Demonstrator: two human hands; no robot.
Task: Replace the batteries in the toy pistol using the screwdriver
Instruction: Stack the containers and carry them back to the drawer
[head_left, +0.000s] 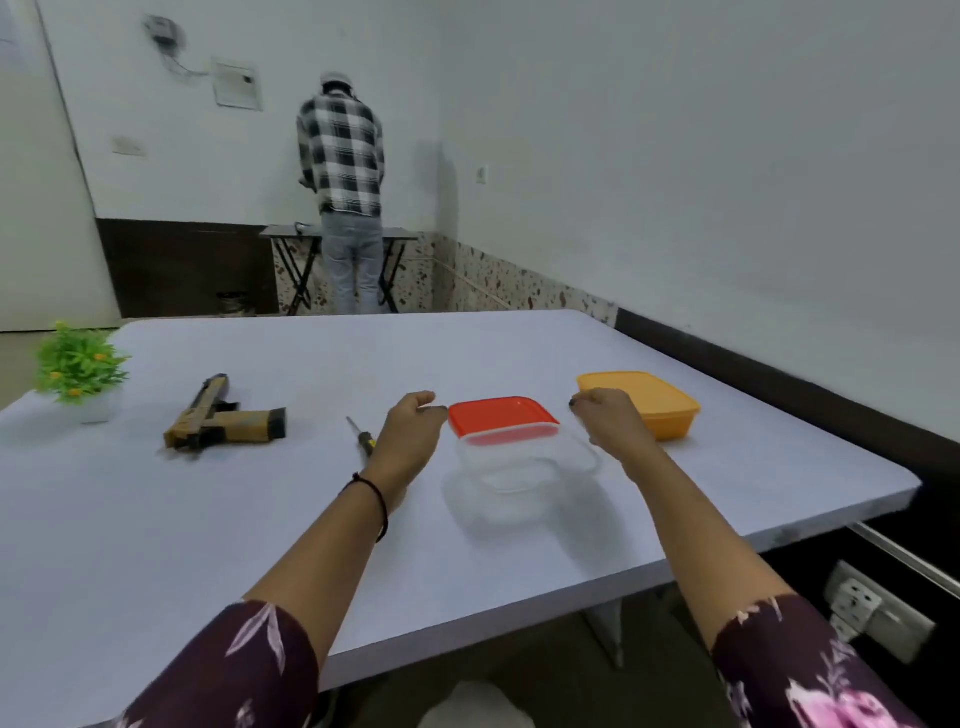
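Note:
The tan and black toy pistol (223, 415) lies on its side on the left of the white table (260, 519). The screwdriver (360, 432) lies near the middle, its handle partly hidden behind my left hand (410, 436). A clear container (524, 457) with a red lid (498, 418) hovers slightly blurred above its shadow. My left hand's curled fingers grip its left far corner. My right hand (605, 415) has curled fingers at the container's right far corner. No batteries are visible.
An orange lidded box (649, 408) sits to the right of the container. A small green plant (80, 371) in a white pot stands at the table's left far corner. A person in a checked shirt (343, 156) stands at a folding table by the far wall.

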